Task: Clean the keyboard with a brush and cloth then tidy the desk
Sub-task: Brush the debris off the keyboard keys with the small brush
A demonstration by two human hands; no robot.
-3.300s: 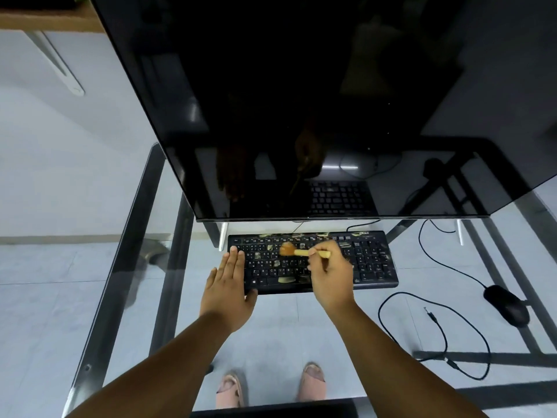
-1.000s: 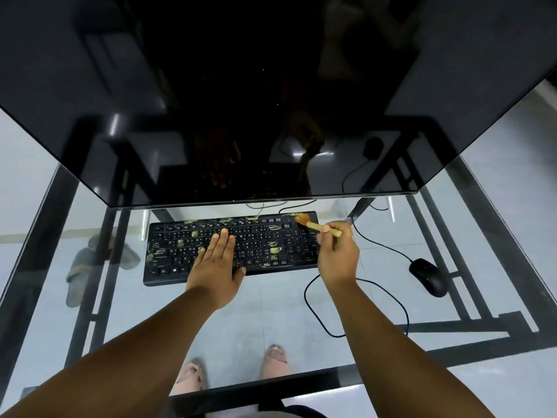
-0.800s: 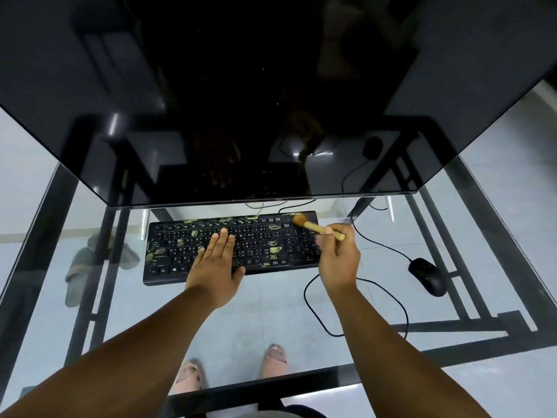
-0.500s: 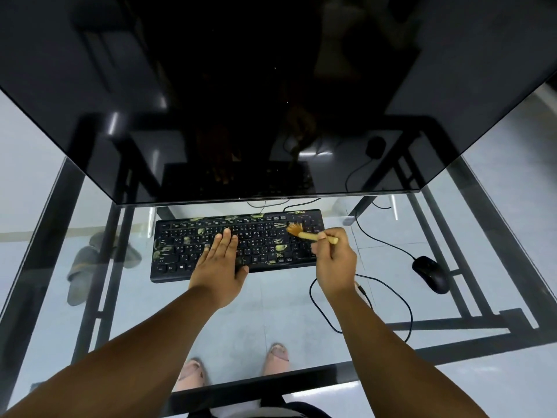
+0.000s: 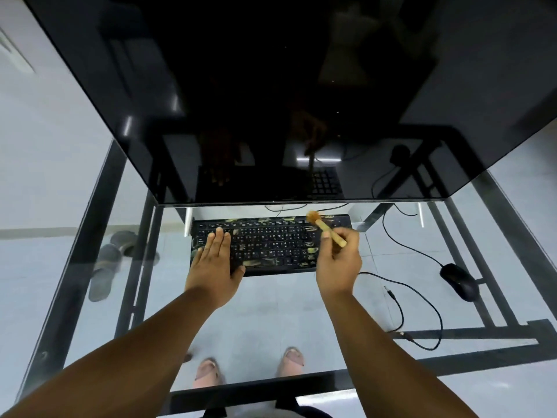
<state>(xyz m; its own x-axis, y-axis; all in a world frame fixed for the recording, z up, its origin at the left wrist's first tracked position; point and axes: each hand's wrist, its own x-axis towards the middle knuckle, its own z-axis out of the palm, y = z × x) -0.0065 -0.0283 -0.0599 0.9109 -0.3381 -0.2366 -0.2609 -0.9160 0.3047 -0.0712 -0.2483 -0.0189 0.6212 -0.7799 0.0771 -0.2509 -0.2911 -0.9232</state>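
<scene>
A black keyboard [image 5: 271, 236] with yellowish smears lies on the glass desk under the monitor's lower edge. My left hand [image 5: 215, 260] rests flat on its left half, fingers together and pointing away from me. My right hand [image 5: 339, 260] grips a small brush [image 5: 324, 227] by its wooden handle. The orange bristles touch the keyboard's top right corner. My right hand covers the keyboard's right end. No cloth is in view.
A large dark monitor [image 5: 271, 101] fills the upper view and overhangs the keyboard. A black mouse [image 5: 459, 282] with its cable lies at the right, and a loose black cable [image 5: 422, 312] curls beside my right arm. Slippers [image 5: 111, 260] show through the glass desk [image 5: 271, 312].
The brush has swept from the keyboard's right middle up to its top right corner. My left hand has slid left along the keys. The view has shifted.
</scene>
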